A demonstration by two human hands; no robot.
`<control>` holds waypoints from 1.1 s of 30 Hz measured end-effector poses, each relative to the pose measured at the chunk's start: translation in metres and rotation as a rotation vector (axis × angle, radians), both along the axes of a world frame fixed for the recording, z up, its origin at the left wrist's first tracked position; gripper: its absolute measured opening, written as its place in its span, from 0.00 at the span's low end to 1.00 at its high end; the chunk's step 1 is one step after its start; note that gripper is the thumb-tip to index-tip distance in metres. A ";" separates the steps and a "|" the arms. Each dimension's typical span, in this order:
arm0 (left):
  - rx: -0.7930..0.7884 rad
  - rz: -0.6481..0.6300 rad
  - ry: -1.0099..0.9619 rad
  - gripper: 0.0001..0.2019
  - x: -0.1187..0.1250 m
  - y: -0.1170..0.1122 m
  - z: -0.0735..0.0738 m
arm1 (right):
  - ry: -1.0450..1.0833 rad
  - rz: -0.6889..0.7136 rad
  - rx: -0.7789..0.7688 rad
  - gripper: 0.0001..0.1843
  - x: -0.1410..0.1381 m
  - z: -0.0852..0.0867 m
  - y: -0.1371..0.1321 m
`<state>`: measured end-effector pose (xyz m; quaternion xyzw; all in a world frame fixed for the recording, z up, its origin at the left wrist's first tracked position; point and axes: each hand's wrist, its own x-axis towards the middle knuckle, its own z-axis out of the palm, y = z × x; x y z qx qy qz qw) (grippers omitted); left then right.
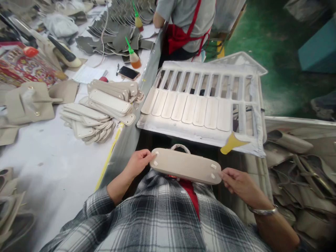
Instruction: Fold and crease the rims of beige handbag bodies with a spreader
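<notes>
Close to my chest I hold a long beige oval piece (185,166) level, with small white tabs near both ends. My left hand (138,161) pinches its left end, fingers closed. My right hand (240,183) pinches the right end, and a silver bracelet sits on that wrist. A beige loop handle (180,147) shows just behind the piece. In front of me lies a white slatted rack (210,87) carrying a row of several pale oval strips (189,108).
A yellow scraper (232,142) rests on the rack's near edge. On the white table to the left lies a stack of beige oval pieces (102,108), plus glue bottles (133,57) and a phone (128,72). A person in a red apron (186,28) stands beyond. Bag parts (301,164) pile at right.
</notes>
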<state>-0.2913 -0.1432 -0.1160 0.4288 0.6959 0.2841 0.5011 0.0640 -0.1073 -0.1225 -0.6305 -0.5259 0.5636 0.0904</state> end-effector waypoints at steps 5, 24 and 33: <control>-0.002 -0.068 0.005 0.21 -0.006 0.004 -0.002 | -0.020 0.003 0.005 0.27 -0.001 0.000 0.000; 0.380 -0.503 0.807 0.21 0.008 0.026 0.013 | -0.006 -0.008 0.050 0.13 0.001 0.001 0.000; 0.568 -1.010 0.542 0.38 0.161 0.045 -0.011 | -0.007 0.067 0.108 0.15 0.007 -0.004 0.000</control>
